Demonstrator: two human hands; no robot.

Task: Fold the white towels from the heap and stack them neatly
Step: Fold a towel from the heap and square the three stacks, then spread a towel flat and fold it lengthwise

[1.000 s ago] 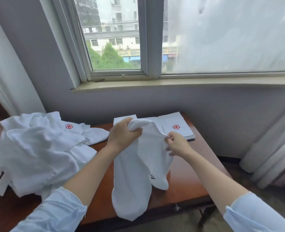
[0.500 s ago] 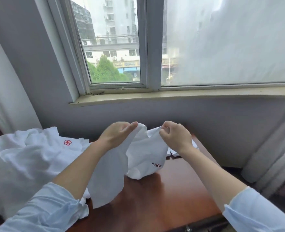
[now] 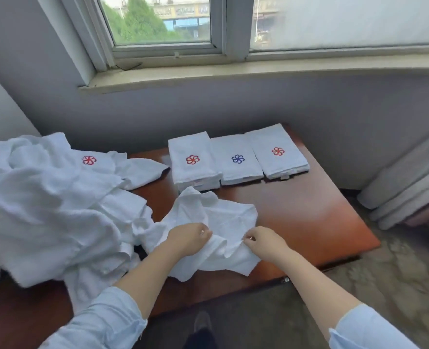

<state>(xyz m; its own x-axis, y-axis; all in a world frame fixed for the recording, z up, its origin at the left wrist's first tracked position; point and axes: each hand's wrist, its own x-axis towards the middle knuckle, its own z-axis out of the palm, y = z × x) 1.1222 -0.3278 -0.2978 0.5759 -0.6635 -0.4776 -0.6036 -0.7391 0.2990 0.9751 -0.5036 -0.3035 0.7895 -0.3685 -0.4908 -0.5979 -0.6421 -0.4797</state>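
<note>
1. Both hands have come down from in front of the window to the surface. The crumpled white cloth towel (image 3: 221, 220) that hung between them half a second ago now lies on the glossy reddish-brown wooden surface (image 3: 309, 217).
2. The left hand (image 3: 188, 239) grips a bunched fold at the towel's near side, fingers curled round the cloth.
3. The right hand (image 3: 266, 244) pinches a thin edge of the same towel between thumb and forefinger. It is near the left hand but apart from it.
4. The towel sits rumpled at the front middle of the surface, close to the front edge. Its left side runs into the heap.
5. The heap of loose white towels (image 3: 44, 210) covers the left part of the surface, and one red pinwheel emblem shows on its top.
6. Three folded stacks stand side by side at the far edge, against the grey wall. These are the left stack with a red emblem (image 3: 193, 170), the middle stack with a blue emblem (image 3: 237, 170) and the right stack with a red emblem (image 3: 281, 162).
7. The left stack looks the thickest, and the far corner of the towel lies just before it.
8. Pale blue sleeves cover both forearms near the elbows.
9. A stone windowsill (image 3: 233, 71) runs above the wall, and grey curtain folds (image 3: 410, 187) hang at the right.
</note>
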